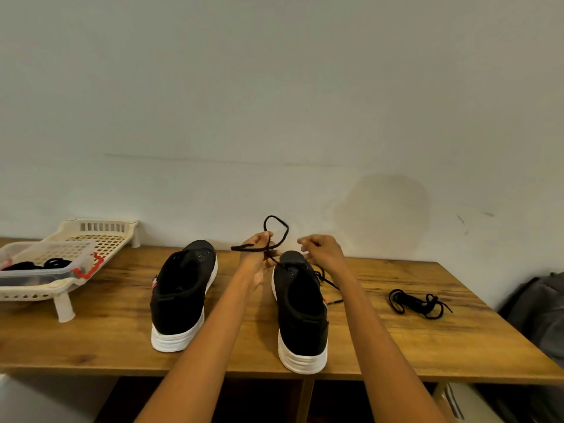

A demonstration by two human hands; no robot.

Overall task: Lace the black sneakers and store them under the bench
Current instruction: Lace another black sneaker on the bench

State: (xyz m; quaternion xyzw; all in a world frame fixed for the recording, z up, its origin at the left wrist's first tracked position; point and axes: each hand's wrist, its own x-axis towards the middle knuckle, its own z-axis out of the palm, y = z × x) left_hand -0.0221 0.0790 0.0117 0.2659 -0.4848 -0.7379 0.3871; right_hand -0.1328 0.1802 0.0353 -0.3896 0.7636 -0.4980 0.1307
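Observation:
Two black sneakers with white soles stand heels toward me on the wooden bench (122,325). The left sneaker (180,294) has no lace in it. Over the toe of the right sneaker (300,306), my left hand (256,251) pinches a black lace (276,232) that loops up above my fingers and runs down into the shoe. My right hand (320,250) hovers just right of it, fingers curled; whether it holds the lace I cannot tell. Another lace end trails off the shoe's right side. A second black lace (418,302) lies bundled on the bench to the right.
At the back left stands a cream plastic rack (100,239) on legs, with a clear lidded box (45,264) of dark laces on it. A wall runs close behind the bench. A grey bag (537,309) sits off the right end. Under the bench is dark open space.

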